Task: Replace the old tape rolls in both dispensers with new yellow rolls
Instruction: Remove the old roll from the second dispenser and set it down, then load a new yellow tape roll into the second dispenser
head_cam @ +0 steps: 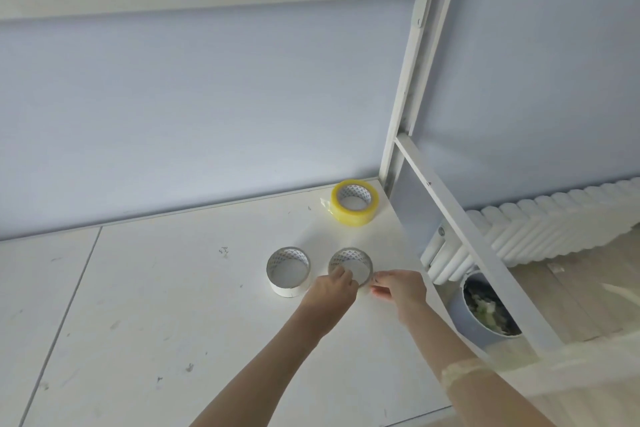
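Both your hands are at the right empty core (pixel 350 262) on the white table (pixel 173 305): the left hand (pixel 334 291) pinches its near wall, and the right hand (pixel 398 289) closes its fingers at the rim. It looks light, thin cardboard, so squeeze it gently. The yellow roll (pixel 354 202), heavier and stiff, lies far right; take it by the outer sides.

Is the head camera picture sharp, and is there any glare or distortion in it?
Head view: wide-angle bending curves the shelf frame; soft, even light, faint shadows under both hands; a pale glare patch on the table below the yellow roll; overall slightly soft.
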